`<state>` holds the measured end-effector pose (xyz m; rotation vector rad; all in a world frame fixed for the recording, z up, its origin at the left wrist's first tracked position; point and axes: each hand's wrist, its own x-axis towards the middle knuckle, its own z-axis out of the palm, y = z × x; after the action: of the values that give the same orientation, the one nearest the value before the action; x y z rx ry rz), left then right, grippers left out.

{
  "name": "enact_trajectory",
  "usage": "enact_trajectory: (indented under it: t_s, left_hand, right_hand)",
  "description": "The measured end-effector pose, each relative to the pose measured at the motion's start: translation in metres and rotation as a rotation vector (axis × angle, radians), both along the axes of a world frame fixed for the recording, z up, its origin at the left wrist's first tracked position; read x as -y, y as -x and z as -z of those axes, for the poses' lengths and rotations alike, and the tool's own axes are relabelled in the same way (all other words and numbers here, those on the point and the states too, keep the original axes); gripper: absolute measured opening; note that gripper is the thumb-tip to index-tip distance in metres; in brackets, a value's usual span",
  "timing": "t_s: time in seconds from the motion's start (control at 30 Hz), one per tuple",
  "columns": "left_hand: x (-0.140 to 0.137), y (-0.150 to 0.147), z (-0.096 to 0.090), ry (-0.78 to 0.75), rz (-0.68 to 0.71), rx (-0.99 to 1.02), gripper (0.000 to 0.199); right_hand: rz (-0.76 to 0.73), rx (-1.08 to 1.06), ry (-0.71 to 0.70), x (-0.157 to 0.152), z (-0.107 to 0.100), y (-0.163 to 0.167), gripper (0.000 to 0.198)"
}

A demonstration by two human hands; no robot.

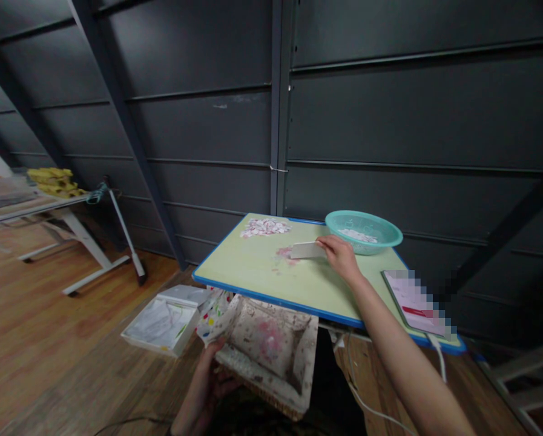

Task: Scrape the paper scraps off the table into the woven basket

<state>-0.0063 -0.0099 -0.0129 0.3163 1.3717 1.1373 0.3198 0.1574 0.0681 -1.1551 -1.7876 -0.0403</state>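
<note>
My right hand [339, 257] pinches a flat white card [307, 250] by its right end, holding it low over the tabletop. Beside the card's left end, pinkish powder or residue [284, 254] is smeared on the pale yellow-green table [235, 260]. Under the table's near edge, my left hand [212, 369] grips the left side of a cloth-lined basket [262, 363]. Grey and pink stains mark its lining. A pile of small white and pink pieces [265, 227] lies at the table's far left. Similar white pieces rest in a turquoise plastic basin [364, 227] right of my right hand.
A tablet [411, 303] with a white cable [439, 357] lies at the table's right. An open white box [162, 321] sits on the floor to the left. Farther left, a yellow bundle [55, 181] rests on another table. A dark panelled wall [207, 127] stands behind.
</note>
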Motion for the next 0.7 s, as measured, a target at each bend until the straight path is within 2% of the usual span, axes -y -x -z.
enact_trajectory:
  t_s: [0.23, 0.5, 0.7]
  left_hand:
    - [-0.0017, 0.0007, 0.0013, 0.012, -0.016, 0.030, 0.051]
    - [-0.0001, -0.0019, -0.0048, 0.005, -0.005, 0.008, 0.051]
    - [-0.0013, 0.0002, -0.0016, 0.015, -0.018, 0.043, 0.047]
  right_hand:
    - [-0.028, -0.037, 0.110, 0.0000, 0.0004, 0.0012, 0.035]
    - [-0.001, -0.076, 0.135, -0.0015, -0.0007, -0.0019, 0.036]
    - [0.008, -0.107, 0.168, -0.0012, -0.0011, -0.0031, 0.036]
